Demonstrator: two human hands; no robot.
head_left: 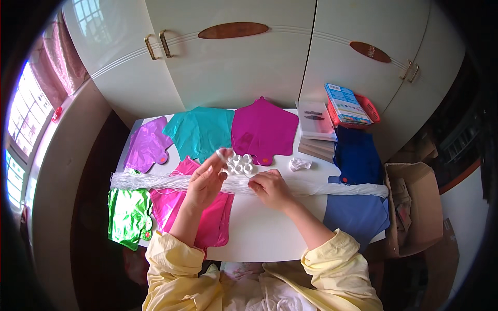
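My left hand point(207, 179) is raised over the middle of the table, thumb apart, with a loop of white ribbon point(222, 154) round its upper fingers. My right hand point(271, 188) is closed in a pinch to its right; a thin white strand seems to lie at its fingertips. Just beyond and between both hands sits a cluster of small white ribbon coils point(239, 165). A long bundle of white ribbon strands point(340, 189) stretches across the table, passing beneath both hands. Flat pink foil balloons point(210, 223) lie under my left forearm.
Other flat foil balloons lie around: lilac point(147, 142), teal point(199, 129), magenta point(264, 129), green point(128, 217), navy point(357, 155) and blue point(358, 217). A crumpled white piece point(300, 164), boxes point(315, 122) and a red basket point(369, 110) stand farther back. An open carton point(423, 207) is at right.
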